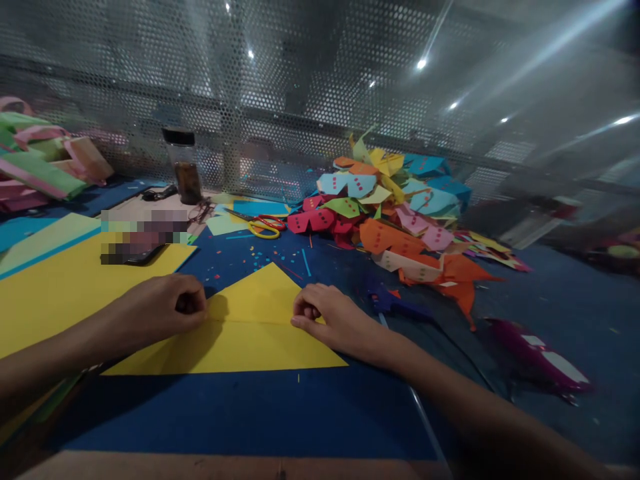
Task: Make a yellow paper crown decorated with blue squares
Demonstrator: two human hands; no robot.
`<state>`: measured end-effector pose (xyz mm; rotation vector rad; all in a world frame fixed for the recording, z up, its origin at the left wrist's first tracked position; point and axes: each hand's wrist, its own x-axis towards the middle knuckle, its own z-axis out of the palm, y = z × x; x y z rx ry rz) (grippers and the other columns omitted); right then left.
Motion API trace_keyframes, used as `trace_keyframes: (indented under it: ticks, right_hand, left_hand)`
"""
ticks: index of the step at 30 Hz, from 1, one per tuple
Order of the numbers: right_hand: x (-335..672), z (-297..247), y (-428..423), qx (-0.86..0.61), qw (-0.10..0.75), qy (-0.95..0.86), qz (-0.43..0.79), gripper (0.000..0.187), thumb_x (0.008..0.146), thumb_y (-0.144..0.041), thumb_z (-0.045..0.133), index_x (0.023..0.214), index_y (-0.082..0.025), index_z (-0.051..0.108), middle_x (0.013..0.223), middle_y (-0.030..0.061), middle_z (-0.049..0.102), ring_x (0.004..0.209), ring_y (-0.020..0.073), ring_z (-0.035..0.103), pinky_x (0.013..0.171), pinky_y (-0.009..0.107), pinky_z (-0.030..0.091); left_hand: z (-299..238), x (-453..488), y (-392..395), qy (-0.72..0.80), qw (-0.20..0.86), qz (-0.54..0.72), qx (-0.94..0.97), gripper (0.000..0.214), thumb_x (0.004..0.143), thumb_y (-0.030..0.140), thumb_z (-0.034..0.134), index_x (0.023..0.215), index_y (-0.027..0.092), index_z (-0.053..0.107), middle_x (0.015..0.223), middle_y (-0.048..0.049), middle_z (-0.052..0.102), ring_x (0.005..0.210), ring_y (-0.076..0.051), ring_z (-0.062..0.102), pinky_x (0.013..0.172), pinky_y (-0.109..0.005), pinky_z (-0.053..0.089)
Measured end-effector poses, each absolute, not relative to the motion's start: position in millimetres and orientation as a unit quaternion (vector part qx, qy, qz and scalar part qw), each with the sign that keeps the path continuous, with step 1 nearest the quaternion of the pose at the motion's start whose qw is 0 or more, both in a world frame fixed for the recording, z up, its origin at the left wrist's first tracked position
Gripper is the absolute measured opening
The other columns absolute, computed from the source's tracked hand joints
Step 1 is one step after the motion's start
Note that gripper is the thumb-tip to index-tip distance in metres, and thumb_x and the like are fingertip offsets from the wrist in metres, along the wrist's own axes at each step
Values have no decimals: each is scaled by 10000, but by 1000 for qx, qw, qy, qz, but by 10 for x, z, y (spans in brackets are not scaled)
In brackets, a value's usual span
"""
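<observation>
A yellow sheet of paper (pixel 255 347) lies before me in a triangular shape, with a crease running across it from side to side. At the crease's left end, my left hand (pixel 173 308) has its fingers curled and pinched on the paper. My right hand (pixel 340 317) is closed at the other end, thumb and fingertips on the paper's right edge. Parts of both edges are hidden under the fingers. Beyond the paper's peak lie scissors (pixel 264 231) with red and yellow handles.
Folded paper shapes (pixel 395 200) are heaped at the back right. Nearer are a blue glue gun (pixel 400 303) with a cord and a purple device (pixel 543 357). A lidded jar (pixel 184 170), a phone (pixel 143 243) and large yellow sheets (pixel 60 287) are on the left.
</observation>
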<state>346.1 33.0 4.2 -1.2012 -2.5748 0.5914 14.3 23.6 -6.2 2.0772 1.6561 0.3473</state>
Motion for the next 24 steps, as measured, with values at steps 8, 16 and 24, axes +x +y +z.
trace_keyframes:
  ticks: [8, 16, 24]
  right_hand:
    - [3458, 42, 334, -410, 117, -882, 201, 85, 970, -188, 711, 923, -198, 641, 912, 3, 683, 869, 174, 598, 825, 332, 382]
    - [3449, 55, 334, -414, 114, -879, 205, 93, 967, -177, 712, 917, -193, 635, 908, 5, 676, 866, 178, 596, 831, 337, 381]
    - [3449, 55, 337, -415, 111, -880, 205, 96, 970, -185, 715, 918, -189, 635, 914, 6, 671, 864, 176, 594, 834, 339, 376]
  left_hand:
    - [-25, 112, 256, 601, 229, 107, 758, 245, 755, 499, 613, 717, 267, 683, 680, -22, 706, 640, -236, 644, 595, -321, 425]
    - [-15, 81, 275, 601, 226, 111, 759, 315, 792, 555, 653, 675, 262, 649, 621, -5, 647, 614, -218, 594, 573, -314, 374]
    - [-57, 18, 346, 601, 253, 106, 751, 311, 760, 568, 688, 723, 259, 670, 636, -5, 629, 632, -228, 586, 571, -306, 382]
